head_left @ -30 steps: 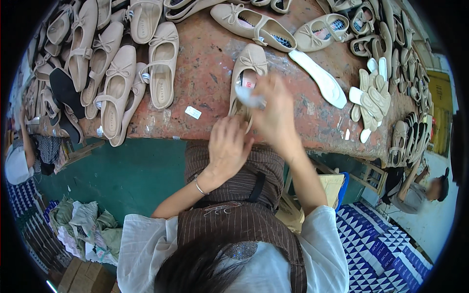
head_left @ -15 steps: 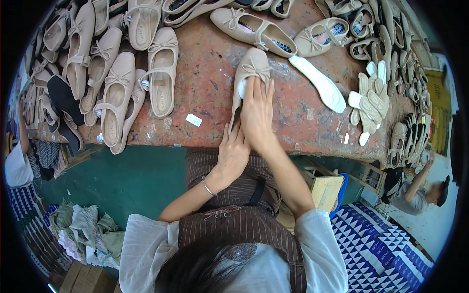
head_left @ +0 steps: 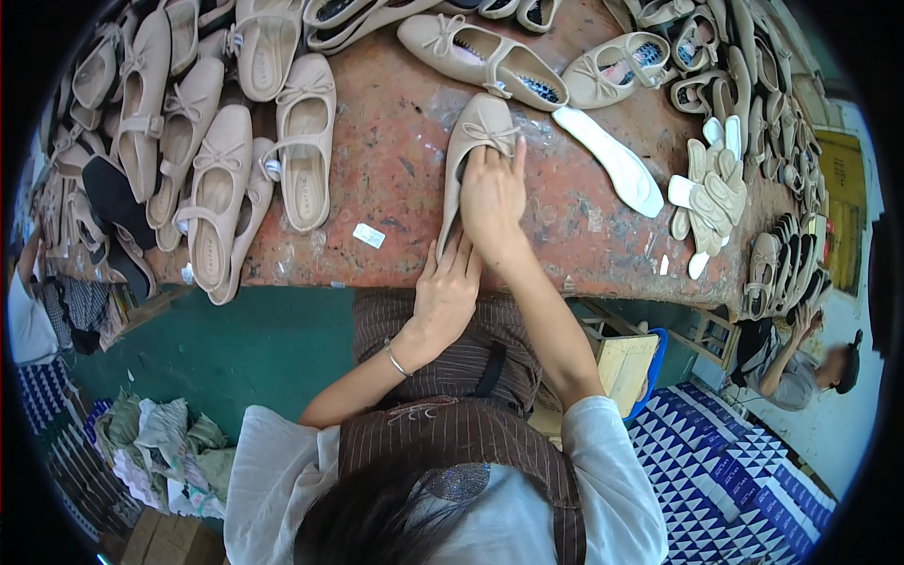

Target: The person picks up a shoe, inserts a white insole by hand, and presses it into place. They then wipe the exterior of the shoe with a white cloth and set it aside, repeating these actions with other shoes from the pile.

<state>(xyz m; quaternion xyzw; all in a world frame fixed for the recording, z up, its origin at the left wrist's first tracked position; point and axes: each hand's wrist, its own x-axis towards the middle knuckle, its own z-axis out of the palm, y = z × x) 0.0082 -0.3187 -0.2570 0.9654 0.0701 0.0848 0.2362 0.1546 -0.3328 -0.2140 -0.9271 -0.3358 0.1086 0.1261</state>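
A beige flat shoe (head_left: 478, 121) with a bow lies sole down before me, its toe pointing away. My right hand (head_left: 493, 200) reaches into its opening, most fingertips hidden inside under the bow, with one finger along the right outer side. At the heel end, my left hand (head_left: 446, 294) is closed against the shoe, fingers pointing forward and its thumb hidden. To the right lies a white insole (head_left: 610, 162). Past the toe rest a beige strapped shoe (head_left: 461, 49) and another bow shoe (head_left: 603, 87), both with patterned linings showing.
Many beige shoes (head_left: 218, 202) crowd the worktable's (head_left: 377, 141) left side, and more (head_left: 767, 273) stand at its right edge. A fanned pile of small insoles (head_left: 708, 198) lies right of the white one. A paper label (head_left: 368, 234) is left of my hands. Another person (head_left: 796, 363) is at far right.
My right hand's fingers have gone deeper into the shoe, and the white edge seen inside it before is now hidden. My left hand stays at the heel. The view has shifted slightly.
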